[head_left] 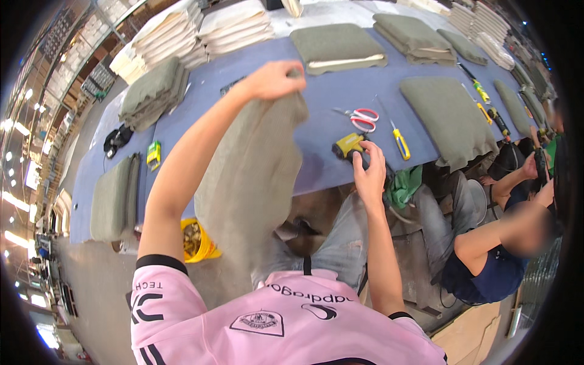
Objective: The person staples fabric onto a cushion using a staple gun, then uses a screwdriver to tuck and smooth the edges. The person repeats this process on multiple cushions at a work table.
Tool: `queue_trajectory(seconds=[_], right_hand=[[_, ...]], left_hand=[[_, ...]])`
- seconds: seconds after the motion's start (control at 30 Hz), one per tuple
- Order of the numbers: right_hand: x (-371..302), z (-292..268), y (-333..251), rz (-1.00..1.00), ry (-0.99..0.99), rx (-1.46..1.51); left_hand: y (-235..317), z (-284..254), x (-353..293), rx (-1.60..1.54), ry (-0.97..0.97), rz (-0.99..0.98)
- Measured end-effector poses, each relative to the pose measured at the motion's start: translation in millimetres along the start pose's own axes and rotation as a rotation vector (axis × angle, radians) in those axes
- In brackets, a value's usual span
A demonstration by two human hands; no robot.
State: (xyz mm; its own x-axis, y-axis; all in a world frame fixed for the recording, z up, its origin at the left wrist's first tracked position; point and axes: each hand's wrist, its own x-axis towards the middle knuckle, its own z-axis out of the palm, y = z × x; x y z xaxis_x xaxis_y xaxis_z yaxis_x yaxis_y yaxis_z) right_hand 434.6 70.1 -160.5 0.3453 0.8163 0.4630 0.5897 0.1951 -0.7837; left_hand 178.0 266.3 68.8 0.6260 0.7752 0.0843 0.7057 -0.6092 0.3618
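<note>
Nearest, a grey-green cloth (255, 161) hangs beyond the near edge of a blue-topped table (319, 167), its blurred lower end above the person's jeans (344, 231) and close to a yellow bucket (210, 250) below that edge. Its upper end is bunched in the raised left hand (277, 80), whose fingers are closed on it over the table. Lifting that end a little higher should keep the loose part clear of the bucket and legs.

To the cloth's right, at the near edge, the right hand (369, 173) has its fingers curled around a yellow-and-black tool (349, 145). The tool's dark nose points left, toward the cloth, so it would be wise to turn it aside and draw it in from the edge.

Just beyond lie red-handled scissors (364, 128) and, to their right, a yellow screwdriver (401, 145); the cloth would best pass left of both, so nothing snags. Farther off, a folded grey-green pad (337, 44) rests toward the far edge, and white stacks (167, 38) stand by the far left corner.
</note>
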Motion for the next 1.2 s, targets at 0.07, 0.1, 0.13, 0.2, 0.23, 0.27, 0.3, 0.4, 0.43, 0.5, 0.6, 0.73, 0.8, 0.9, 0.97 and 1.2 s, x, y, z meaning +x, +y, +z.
queue_trajectory(seconds=[0.07, 0.1, 0.13, 0.2, 0.23, 0.27, 0.3, 0.4, 0.43, 0.5, 0.6, 0.73, 0.8, 0.9, 0.97, 1.2], right_hand=[[-43.4, 4.7, -9.5, 0.043, -0.019, 0.142], [-70.4, 5.1, 1.1, 0.012, -0.029, 0.159], [-97.0, -2.2, 0.5, 0.048, -0.083, 0.189], [-158.3, -5.6, 19.8, 0.254, -0.18, 0.214], [-188.0, -6.2, 31.5, 0.393, -0.23, 0.216], [-203.7, -12.8, 33.4, 0.326, -0.312, 0.15], [-212.9, -18.5, 35.2, 0.253, -0.384, 0.079], [-208.7, -24.9, 34.9, 0.211, -0.518, 0.096], [-196.3, -26.8, 26.4, 0.326, -0.556, 0.177], [-175.2, -25.8, 28.5, 0.391, -0.609, 0.198], [-130.8, -9.0, 34.9, 0.238, -0.678, 0.097], [-80.0, 27.6, 17.1, 0.023, -0.886, -0.096], [-67.3, 46.2, 4.6, -0.153, -0.916, -0.267], [-69.5, 44.7, -6.4, -0.077, -0.917, -0.273], [-66.4, 34.2, -9.9, -0.001, -0.933, -0.184], [84.9, -1.6, 107.0, 0.128, -0.095, -0.822]], left_hand=[[-45.0, 20.5, -11.0, 0.278, 0.326, -0.107], [-62.8, 34.2, -27.7, 0.298, 0.346, -0.065], [-83.2, 42.5, -51.8, 0.314, 0.373, -0.022], [-124.1, 66.1, -112.0, 0.281, 0.331, -0.034], [-140.4, 88.8, -157.6, 0.232, 0.25, -0.09], [-140.8, 119.9, -215.0, 0.338, 0.263, -0.164], [-111.9, 146.6, -262.6, 0.386, 0.329, -0.24], [-20.9, 239.2, -386.7, 0.199, 0.617, -0.562], [4.9, 273.9, -427.2, 0.132, 0.635, -0.673], [48.8, 333.6, -492.6, -0.102, 0.611, -0.915], [49.1, 392.6, -532.3, -0.574, 0.642, -1.158], [-22.2, 379.5, -522.7, -0.569, 0.802, -1.044], [-61.0, 331.4, -491.6, -0.53, 0.959, -0.94], [-84.8, 267.1, -449.8, -0.385, 1.12, -0.851], [-92.1, 225.0, -428.5, -0.168, 1.041, -0.744], [-139.2, 168.9, -263.2, 0.084, 0.501, -0.211]])
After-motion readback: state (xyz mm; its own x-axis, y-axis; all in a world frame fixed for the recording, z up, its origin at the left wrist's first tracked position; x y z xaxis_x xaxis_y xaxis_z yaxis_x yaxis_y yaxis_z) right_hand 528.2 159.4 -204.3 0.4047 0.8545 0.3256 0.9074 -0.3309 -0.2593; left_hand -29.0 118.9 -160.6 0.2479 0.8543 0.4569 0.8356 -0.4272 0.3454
